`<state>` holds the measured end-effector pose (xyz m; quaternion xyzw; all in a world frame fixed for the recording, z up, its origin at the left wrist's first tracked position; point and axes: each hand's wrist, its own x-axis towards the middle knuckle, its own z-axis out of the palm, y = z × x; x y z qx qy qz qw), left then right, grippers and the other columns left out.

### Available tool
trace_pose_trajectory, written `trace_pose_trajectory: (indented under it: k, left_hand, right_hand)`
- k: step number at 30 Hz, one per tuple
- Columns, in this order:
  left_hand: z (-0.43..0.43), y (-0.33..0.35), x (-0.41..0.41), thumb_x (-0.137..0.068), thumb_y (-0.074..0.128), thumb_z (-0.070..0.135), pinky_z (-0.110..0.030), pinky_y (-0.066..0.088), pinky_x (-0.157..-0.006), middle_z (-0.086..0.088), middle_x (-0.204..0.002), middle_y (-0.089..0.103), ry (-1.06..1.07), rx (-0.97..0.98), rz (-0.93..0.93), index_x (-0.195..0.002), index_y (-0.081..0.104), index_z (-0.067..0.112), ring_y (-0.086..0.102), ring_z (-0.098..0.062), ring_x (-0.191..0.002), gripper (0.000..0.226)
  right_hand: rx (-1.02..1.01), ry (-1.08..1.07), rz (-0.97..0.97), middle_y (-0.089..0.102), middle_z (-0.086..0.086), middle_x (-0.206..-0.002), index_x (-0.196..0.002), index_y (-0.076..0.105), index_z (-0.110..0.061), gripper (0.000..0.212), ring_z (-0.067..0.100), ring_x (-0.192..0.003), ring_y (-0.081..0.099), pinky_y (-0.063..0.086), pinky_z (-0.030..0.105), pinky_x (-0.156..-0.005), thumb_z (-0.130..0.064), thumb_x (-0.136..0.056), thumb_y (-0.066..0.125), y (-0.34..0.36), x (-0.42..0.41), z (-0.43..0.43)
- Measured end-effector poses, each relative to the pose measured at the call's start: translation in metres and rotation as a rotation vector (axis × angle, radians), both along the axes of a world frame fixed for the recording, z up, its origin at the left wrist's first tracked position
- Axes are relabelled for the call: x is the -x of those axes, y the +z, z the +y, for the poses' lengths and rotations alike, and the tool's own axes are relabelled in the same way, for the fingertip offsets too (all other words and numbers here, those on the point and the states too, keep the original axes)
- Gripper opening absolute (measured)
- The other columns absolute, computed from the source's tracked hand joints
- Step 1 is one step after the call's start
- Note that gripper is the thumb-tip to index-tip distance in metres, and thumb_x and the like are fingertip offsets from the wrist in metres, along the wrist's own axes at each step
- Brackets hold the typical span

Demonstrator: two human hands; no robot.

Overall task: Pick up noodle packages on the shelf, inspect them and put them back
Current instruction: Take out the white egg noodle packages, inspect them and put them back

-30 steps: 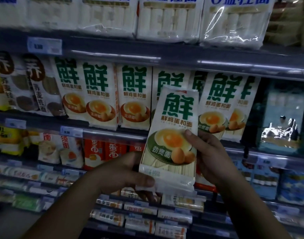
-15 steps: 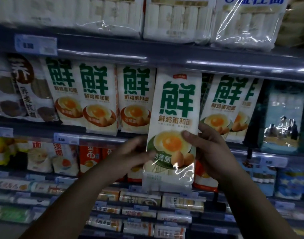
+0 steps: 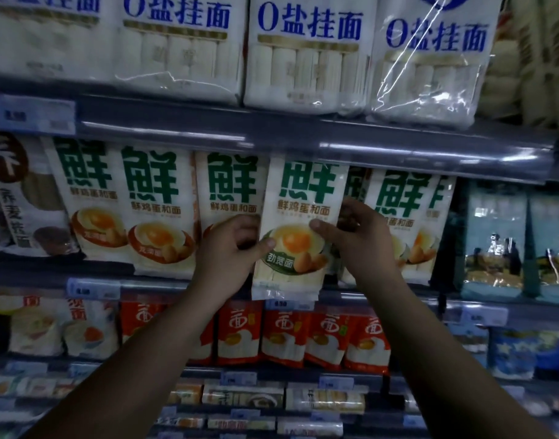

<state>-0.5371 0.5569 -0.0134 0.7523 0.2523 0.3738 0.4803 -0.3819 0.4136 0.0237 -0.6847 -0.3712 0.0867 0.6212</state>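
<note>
A white noodle package (image 3: 298,198) with green characters and an egg picture stands upright in the middle shelf row, its top tucked under the shelf above. My left hand (image 3: 230,245) pinches its left edge, thumb on the front. On the other side, my right hand (image 3: 356,239) grips the right edge with the thumb across the egg picture. Matching packages (image 3: 154,198) line the row on both sides.
The middle shelf's rail (image 3: 176,285) carries price tags. Above sit large white packs with blue lettering (image 3: 306,52). Red-and-white packages (image 3: 284,337) fill the shelf below, and blue packs (image 3: 497,236) stand at the right. Lower shelves hold flat boxed goods.
Both hands have carried the package up and away from me into the middle shelf row, among the matching packages. It was held out in front of the shelf a second ago.
</note>
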Motion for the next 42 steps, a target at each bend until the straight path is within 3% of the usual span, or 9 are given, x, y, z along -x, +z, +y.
trace_pose_trajectory:
  k: [4,7,11,15,20,26,32,38,42]
  left_hand:
    - [0.007,-0.003,-0.014,-0.084,0.081,0.018,-0.033,0.060,-0.084,0.002,-0.105,0.078,0.031,-0.028,-0.026,-0.112,0.070,0.014,0.073,-0.009,-0.097,0.030]
    - [0.010,-0.007,-0.022,-0.083,0.082,0.015,-0.022,0.056,-0.083,0.009,-0.101,0.075,0.061,-0.072,-0.037,-0.107,0.071,0.018,0.069,0.002,-0.095,0.027]
    - [0.005,-0.021,-0.026,-0.080,0.084,0.019,-0.026,0.059,-0.086,0.008,-0.108,0.076,0.083,-0.093,0.000,-0.116,0.071,0.017,0.071,-0.003,-0.098,0.038]
    - [0.001,-0.031,-0.026,-0.081,0.083,0.024,-0.008,0.051,-0.079,0.014,-0.107,0.074,0.110,-0.112,0.007,-0.118,0.072,0.020,0.065,0.010,-0.095,0.039]
    - [0.003,-0.024,-0.031,-0.080,0.084,0.026,-0.010,0.048,-0.077,0.007,-0.106,0.077,0.130,-0.114,0.042,-0.114,0.074,0.017,0.065,0.008,-0.092,0.036]
    - [-0.008,-0.020,-0.032,-0.081,0.083,0.027,-0.008,0.043,-0.068,0.003,-0.099,0.077,0.282,-0.247,0.103,-0.105,0.074,0.015,0.066,-0.004,-0.085,0.028]
    - [-0.011,-0.023,-0.022,-0.082,0.081,0.034,-0.018,0.052,-0.072,0.004,-0.098,0.076,0.306,-0.307,0.124,-0.105,0.072,0.016,0.070,-0.009,-0.087,0.030]
    - [-0.018,-0.021,-0.015,-0.082,0.080,0.041,-0.005,0.043,-0.066,0.009,-0.096,0.072,0.306,-0.300,0.097,-0.105,0.069,0.018,0.066,-0.004,-0.083,0.035]
    - [-0.017,-0.022,-0.011,-0.084,0.077,0.042,-0.024,0.058,-0.075,0.009,-0.097,0.074,0.320,-0.311,0.085,-0.104,0.069,0.018,0.069,-0.006,-0.088,0.032]
  right_hand:
    - [-0.021,-0.028,-0.026,0.082,-0.008,-0.108,-0.122,0.074,-0.021,0.033,0.007,-0.101,0.077,0.065,0.027,-0.083,-0.014,-0.090,0.080,-0.006,-0.007,0.010]
    - [-0.040,-0.041,-0.073,0.081,-0.007,-0.113,-0.128,0.070,-0.019,0.039,0.005,-0.104,0.076,0.064,0.024,-0.084,-0.014,-0.091,0.080,-0.012,-0.011,0.013]
    - [0.014,-0.092,-0.175,0.078,-0.012,-0.109,-0.131,0.065,-0.018,0.045,-0.004,-0.099,0.074,0.064,0.021,-0.082,-0.014,-0.090,0.081,-0.025,-0.012,0.010]
    - [0.076,-0.135,-0.237,0.073,-0.021,-0.100,-0.127,0.065,-0.020,0.039,-0.008,-0.095,0.071,0.060,0.015,-0.077,-0.020,-0.091,0.081,-0.031,-0.012,0.003]
    - [0.104,-0.206,-0.299,0.079,0.006,-0.095,-0.108,0.071,-0.019,0.017,0.023,-0.087,0.076,0.065,0.049,-0.073,-0.031,-0.097,0.072,-0.023,-0.015,0.002]
    - [0.154,-0.299,-0.319,0.061,-0.017,-0.086,-0.127,0.062,-0.015,0.041,-0.010,-0.071,0.055,0.043,0.005,-0.058,-0.030,-0.093,0.078,-0.018,-0.013,0.004]
    - [0.078,-0.320,-0.305,0.068,-0.009,-0.101,-0.127,0.063,-0.011,0.041,0.006,-0.088,0.066,0.052,0.011,-0.072,-0.030,-0.094,0.078,-0.025,-0.005,-0.007]
    - [0.065,-0.314,-0.293,0.066,-0.013,-0.100,-0.120,0.062,-0.011,0.034,-0.014,-0.081,0.058,0.046,-0.001,-0.063,-0.029,-0.095,0.076,-0.026,-0.002,-0.015]
    - [0.022,-0.316,-0.294,0.065,-0.011,-0.097,-0.109,0.055,-0.024,0.024,-0.009,-0.082,0.062,0.050,0.009,-0.066,-0.030,-0.096,0.074,-0.027,0.004,-0.018]
